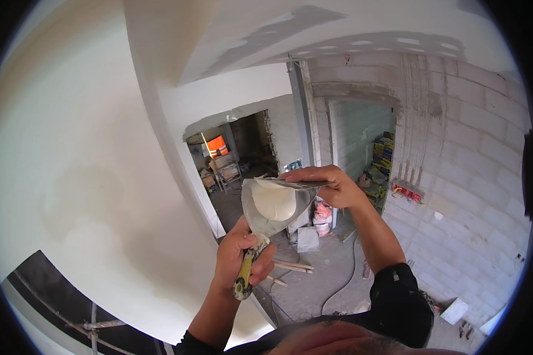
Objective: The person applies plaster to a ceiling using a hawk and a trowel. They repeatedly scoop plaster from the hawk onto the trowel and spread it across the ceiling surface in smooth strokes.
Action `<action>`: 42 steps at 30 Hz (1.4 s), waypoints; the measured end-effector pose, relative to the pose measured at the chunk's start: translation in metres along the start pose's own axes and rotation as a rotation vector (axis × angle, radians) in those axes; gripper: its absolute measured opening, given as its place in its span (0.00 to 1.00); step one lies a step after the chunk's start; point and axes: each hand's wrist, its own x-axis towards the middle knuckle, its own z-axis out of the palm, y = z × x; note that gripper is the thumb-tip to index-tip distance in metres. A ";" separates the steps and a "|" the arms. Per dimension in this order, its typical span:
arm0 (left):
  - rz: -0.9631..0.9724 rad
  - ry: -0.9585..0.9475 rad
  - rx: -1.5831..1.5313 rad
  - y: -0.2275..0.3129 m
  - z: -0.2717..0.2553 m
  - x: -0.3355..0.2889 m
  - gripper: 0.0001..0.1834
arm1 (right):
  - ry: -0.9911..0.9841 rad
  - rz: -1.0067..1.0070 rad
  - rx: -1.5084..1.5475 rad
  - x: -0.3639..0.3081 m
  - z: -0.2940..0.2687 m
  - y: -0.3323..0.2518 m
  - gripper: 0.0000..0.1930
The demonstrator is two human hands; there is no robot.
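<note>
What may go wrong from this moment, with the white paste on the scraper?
The white paste lies loose on the scraper in the left hand; a tilt might drop some onto the floor. The fingers of the right hand are against a thin metal blade, so an edge might nick them. The cable on the floor might trip someone walking there.

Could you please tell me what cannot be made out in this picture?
All in the head view:
Underside of the white paste: hidden by the putty knife beneath it.
Part of the metal blade: covered by the right hand.
Clutter around the orange high-visibility garment: too dim and small.
Lower end of the upright metal pipe: cut off by the lower edge.
</note>
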 end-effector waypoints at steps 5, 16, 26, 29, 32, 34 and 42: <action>0.105 0.158 0.145 0.002 0.016 0.010 0.28 | 0.187 0.462 -0.571 0.047 -0.051 0.053 0.19; 0.217 0.416 0.163 -0.017 -0.015 0.001 0.28 | 0.621 -0.202 1.088 0.301 -0.074 0.036 0.13; 0.194 0.414 0.169 -0.016 -0.019 0.004 0.27 | 0.682 -0.200 0.893 0.311 -0.081 0.003 0.12; 0.184 0.391 0.147 -0.015 -0.018 0.002 0.27 | 0.650 -0.262 0.872 0.298 -0.070 -0.012 0.12; 0.165 0.364 0.133 -0.013 -0.018 0.002 0.26 | 0.622 -0.327 0.830 0.284 -0.068 -0.035 0.14; 0.148 0.352 0.122 -0.013 -0.019 0.001 0.26 | 0.617 -0.352 0.807 0.276 -0.068 -0.049 0.15; 0.100 0.298 0.118 -0.007 -0.014 0.002 0.25 | 0.616 -0.446 0.780 0.253 -0.078 -0.096 0.10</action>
